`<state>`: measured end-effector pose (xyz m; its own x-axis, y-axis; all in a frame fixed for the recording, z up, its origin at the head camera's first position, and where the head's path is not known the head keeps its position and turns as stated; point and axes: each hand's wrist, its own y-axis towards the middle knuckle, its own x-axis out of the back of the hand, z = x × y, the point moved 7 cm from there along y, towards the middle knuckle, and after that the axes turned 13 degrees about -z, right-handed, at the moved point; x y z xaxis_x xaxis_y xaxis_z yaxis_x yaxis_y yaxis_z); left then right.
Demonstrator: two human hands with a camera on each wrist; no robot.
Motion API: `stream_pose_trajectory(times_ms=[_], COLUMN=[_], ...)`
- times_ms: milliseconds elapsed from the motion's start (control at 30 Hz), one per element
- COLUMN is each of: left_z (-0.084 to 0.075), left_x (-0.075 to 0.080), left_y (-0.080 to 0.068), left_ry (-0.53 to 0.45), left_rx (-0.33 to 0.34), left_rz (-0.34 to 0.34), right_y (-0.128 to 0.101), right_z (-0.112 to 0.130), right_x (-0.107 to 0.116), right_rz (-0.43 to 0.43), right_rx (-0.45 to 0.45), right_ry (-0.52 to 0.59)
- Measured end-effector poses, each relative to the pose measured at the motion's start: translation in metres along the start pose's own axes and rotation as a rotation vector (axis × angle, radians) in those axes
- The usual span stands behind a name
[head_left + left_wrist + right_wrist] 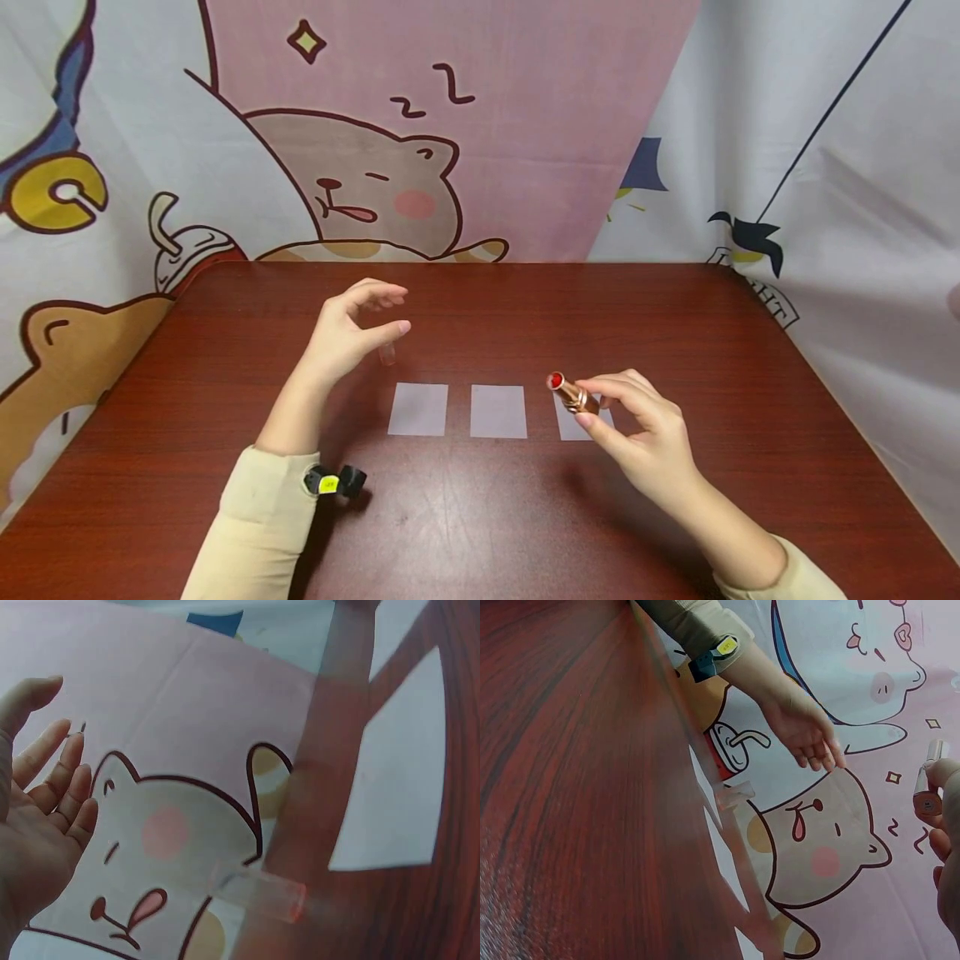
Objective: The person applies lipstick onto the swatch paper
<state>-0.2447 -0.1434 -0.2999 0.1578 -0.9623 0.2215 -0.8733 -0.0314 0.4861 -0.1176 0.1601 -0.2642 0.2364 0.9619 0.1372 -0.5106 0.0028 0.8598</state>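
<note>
The table (480,517) is dark red wood, backed by a cartoon curtain (420,125). Three pale cards (498,411) lie in a row at its middle; every position below is given relative to that row.

The left hand (347,332) hovers above the table, up and to the left of the row. Its fingers are loosely spread and hold nothing. Just under its fingertips, a little beyond the leftmost card, a clear cap (387,353) stands on the wood, apart from the hand.

The right hand (645,437) is raised over the rightmost card (573,427). Thumb and fingers pinch a lipstick (572,393) by its gold barrel. The tube is tilted, with its red tip pointing up and toward the middle card.

Judged from this position, the work in hand is bringing the tip to a card. To do it well:
- Keep the pinch low on the barrel, well clear of the red tip.
- Lower the tip gently, since the cards lie loose and could slide.
- Use the free hand to steady the card edge.
</note>
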Motion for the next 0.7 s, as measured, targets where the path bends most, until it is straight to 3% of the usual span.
stream_pose_trajectory(times_ms=[200, 467, 700], left_z=[-0.016, -0.047, -0.061], left_x=[-0.010, -0.027, -0.045], left_y=[-0.005, -0.012, -0.023], left_ry=[-0.116, -0.198, -0.261], left_rx=[0.027, -0.155, -0.196], left_rz=[0.020, 0.051, 0.092], right_y=[0.000, 0.000, -0.001], right_z=[0.000, 0.000, 0.000], right_x=[0.000, 0.000, -0.001], right_rz=[-0.002, -0.006, -0.004], right_rx=[-0.001, 0.004, 0.009], right_ry=[0.001, 0.012, 0.020])
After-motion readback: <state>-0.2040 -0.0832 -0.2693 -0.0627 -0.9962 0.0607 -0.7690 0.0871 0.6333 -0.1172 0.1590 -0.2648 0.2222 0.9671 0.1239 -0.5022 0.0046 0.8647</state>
